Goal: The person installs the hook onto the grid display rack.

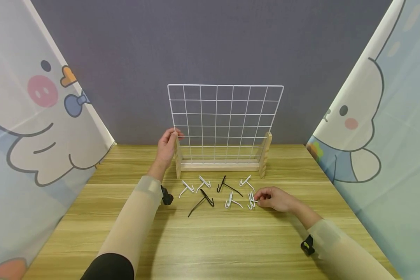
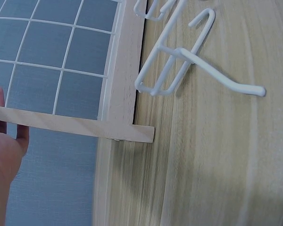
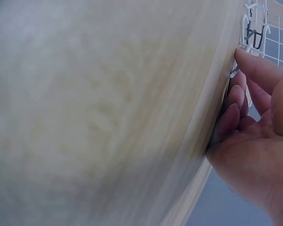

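Observation:
A white wire grid (image 1: pixel 216 114) stands in a wooden base (image 1: pixel 219 167) with two side posts. My left hand (image 1: pixel 167 147) holds the top of the left post (image 1: pixel 177 155); in the left wrist view its fingers (image 2: pixel 22 136) curl around the wooden strip (image 2: pixel 61 124). My right hand (image 1: pixel 274 199) rests at table level, its thumb and fingertips pinching the end of a white hook (image 1: pixel 251 200), the rightmost in the front row. The right wrist view shows the same hand (image 3: pixel 254 113) low against the table, the hook's tip between thumb and fingers.
In front of the base lie more white hooks (image 1: pixel 187 187), (image 1: pixel 203 182), (image 1: pixel 246 182), (image 1: pixel 232 200) and two black hooks (image 1: pixel 203 200), (image 1: pixel 225 184). A grey panel (image 1: pixel 210 42) rises behind the wooden table (image 1: pixel 210 241), with printed cloths (image 1: pixel 17 116) at both sides.

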The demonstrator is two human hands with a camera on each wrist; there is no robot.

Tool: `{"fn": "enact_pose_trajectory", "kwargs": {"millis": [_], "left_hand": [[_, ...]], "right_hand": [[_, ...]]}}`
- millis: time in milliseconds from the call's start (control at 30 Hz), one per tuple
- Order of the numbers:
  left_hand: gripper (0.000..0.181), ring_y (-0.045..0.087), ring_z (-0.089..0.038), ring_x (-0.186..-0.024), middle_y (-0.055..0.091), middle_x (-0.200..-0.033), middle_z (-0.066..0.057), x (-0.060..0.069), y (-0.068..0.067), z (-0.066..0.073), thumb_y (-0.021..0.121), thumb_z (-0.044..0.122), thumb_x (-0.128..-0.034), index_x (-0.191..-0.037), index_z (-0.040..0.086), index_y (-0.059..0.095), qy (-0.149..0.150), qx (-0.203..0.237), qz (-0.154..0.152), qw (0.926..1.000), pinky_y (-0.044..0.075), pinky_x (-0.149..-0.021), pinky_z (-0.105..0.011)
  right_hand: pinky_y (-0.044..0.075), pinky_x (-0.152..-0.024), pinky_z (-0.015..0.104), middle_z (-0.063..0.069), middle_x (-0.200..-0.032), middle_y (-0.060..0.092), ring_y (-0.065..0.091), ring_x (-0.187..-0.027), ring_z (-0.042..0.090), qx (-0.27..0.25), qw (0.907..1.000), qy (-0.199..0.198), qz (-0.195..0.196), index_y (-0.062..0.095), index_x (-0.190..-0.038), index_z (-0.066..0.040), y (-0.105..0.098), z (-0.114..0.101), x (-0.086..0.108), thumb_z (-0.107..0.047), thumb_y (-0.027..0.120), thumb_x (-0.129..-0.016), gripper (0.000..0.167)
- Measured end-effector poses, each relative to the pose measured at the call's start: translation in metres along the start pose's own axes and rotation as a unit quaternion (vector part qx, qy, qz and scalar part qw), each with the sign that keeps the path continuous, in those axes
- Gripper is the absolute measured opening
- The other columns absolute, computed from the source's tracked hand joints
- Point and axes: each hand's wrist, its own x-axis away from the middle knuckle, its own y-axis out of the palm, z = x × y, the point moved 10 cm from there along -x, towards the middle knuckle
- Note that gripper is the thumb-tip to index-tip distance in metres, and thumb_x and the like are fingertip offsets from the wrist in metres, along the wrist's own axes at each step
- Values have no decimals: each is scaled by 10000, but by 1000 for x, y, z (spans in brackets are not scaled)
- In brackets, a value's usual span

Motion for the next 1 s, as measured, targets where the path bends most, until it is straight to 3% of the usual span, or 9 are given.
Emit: {"fn": "enact_pose_trajectory", "kwargs": {"millis": [100, 300, 433, 633, 867, 1000], "left_hand": [[182, 667, -426, -1137, 764, -997, 90, 0, 0, 0, 511, 116, -1162, -1183, 3, 652, -36, -27, -15, 10000, 420, -1198, -555], [189, 665, -440, -1153, 761, -998, 84, 1, 0, 0, 509, 120, -1165, -1189, -7, 647, -82, -35, -11, 10000, 428, -1192, -548], [236, 694, -384, -1133, 757, -1001, 86, 1, 1, 0, 501, 115, -1167, -1236, -80, 614, -55, -41, -27, 10000, 461, -1173, -493], [182, 700, -328, -1113, 757, -1000, 71, 1, 1, 0, 507, 115, -1165, -1174, 21, 662, -42, 1, -27, 10000, 440, -1193, -521], [275, 704, -250, -1085, 759, -988, 103, 3, 2, 2, 507, 110, -1161, -1276, -129, 583, -86, -78, 6, 9999, 498, -1101, -364], [265, 706, -308, -1114, 766, -987, 105, 3, 2, 2, 514, 114, -1157, -1270, -109, 601, -93, -68, 13, 9999, 509, -1063, -327]], "right_hand": [[435, -721, 208, 89, -1003, 677, 530, -839, 80, 5, 10000, 12, -1, 727, -1180, 23, 0, 0, 0, -51, 686, -1025, 177], [444, -728, 210, 51, -989, 677, 542, -833, 72, 144, 9999, 45, 5, 741, -1159, -3, -2, 3, -2, -63, 685, -1025, 157], [442, -726, 208, 45, -983, 678, 542, -826, 65, 228, 9997, 34, 32, 746, -1148, -15, -2, 5, -2, -57, 679, -1030, 142], [438, -708, 202, 37, -942, 654, 537, -813, 62, 93, 9999, -16, 104, 735, -1116, 5, -2, 3, -2, -45, 690, -1018, 119], [440, -704, 227, 33, -941, 633, 534, -828, 101, 87, 9994, 203, 255, 727, -1120, -28, -3, 5, -2, -122, 724, -1037, 125], [457, -684, 239, 45, -961, 636, 541, -819, 125, 113, 9984, 363, 412, 727, -1146, -45, -8, 6, 1, -170, 734, -1044, 162]]}}
